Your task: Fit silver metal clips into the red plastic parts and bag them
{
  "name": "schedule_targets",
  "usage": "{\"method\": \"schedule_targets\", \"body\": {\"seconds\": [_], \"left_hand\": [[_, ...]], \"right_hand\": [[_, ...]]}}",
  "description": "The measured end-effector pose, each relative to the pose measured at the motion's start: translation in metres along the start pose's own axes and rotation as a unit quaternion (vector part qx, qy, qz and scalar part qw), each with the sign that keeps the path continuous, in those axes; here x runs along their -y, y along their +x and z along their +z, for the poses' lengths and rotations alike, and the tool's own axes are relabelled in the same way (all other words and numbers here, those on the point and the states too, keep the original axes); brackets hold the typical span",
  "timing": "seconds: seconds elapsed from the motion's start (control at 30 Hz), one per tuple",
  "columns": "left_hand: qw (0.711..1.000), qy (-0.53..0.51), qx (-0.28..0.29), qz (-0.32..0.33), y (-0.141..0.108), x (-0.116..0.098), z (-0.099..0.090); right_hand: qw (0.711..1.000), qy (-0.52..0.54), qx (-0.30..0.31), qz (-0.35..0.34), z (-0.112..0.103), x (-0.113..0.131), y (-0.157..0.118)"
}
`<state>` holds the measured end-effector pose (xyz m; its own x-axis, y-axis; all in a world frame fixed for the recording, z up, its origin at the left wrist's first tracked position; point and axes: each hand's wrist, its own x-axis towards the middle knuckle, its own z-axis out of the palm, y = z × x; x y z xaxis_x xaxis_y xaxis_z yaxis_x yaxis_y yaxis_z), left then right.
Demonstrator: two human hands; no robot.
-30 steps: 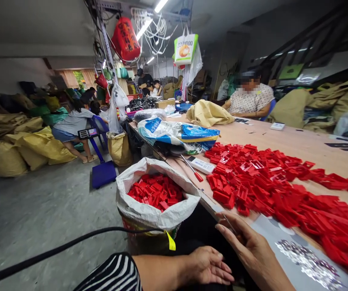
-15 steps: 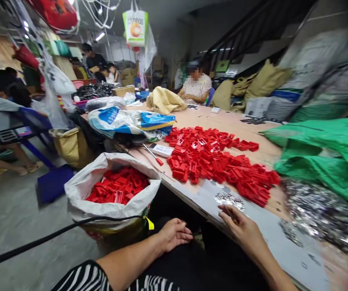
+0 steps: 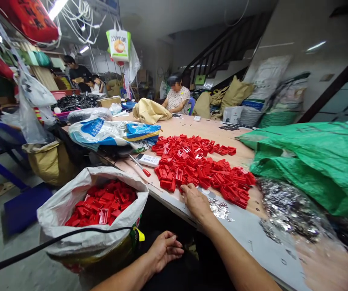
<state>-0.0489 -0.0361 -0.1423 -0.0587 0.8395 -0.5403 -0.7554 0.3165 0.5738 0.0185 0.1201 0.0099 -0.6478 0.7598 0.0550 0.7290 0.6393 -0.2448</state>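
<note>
Hands, 2, well apart. Left hand [image 3: 165, 250]: palm up, fingers loosely curled, beside the table [image 3: 189, 126]. Right hand [image 3: 196, 202]: fingertips at red parts [image 3: 231, 182] heaped on the table; grip cannot be told. Sack [image 3: 47, 212], 1: holding more red parts. Metal bits [image 3: 219, 209]: beside right wrist.

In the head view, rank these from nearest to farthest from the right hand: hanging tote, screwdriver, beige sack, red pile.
1. Red pile: just beyond the right hand.
2. Screwdriver: to the left, near the table's edge.
3. Beige sack: farther across the table, beyond the pile.
4. Hanging tote: background, up and left.
</note>
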Motion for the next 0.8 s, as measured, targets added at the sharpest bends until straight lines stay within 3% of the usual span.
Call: {"method": "schedule_targets", "body": {"seconds": [0.13,0.3,0.4,0.53,0.63,0.8], "left_hand": [[1.000,-0.003,0.004,0.005,0.002,0.003,-0.002],[1.000,0.006,0.014,0.003,-0.004,-0.006,0.004],[0.999,0.003,0.051,0.017,-0.017,-0.025,0.021],[0.990,-0.012,0.140,0.028,-0.036,-0.050,0.052],[0.989,-0.001,0.145,0.017,-0.042,-0.055,0.069],[0.990,0.005,0.134,0.044,-0.048,-0.050,0.081]], "right_hand": [[0.999,0.044,-0.004,0.003,-0.005,-0.009,-0.002],[0.983,0.183,0.003,-0.023,-0.006,-0.028,-0.034],[0.952,0.302,0.015,-0.040,-0.006,-0.036,-0.062],[0.933,0.343,0.088,-0.059,-0.015,-0.035,-0.098],[0.931,0.342,0.108,-0.068,-0.023,-0.031,-0.117],[0.922,0.378,0.075,-0.038,-0.025,-0.044,-0.131]]}}
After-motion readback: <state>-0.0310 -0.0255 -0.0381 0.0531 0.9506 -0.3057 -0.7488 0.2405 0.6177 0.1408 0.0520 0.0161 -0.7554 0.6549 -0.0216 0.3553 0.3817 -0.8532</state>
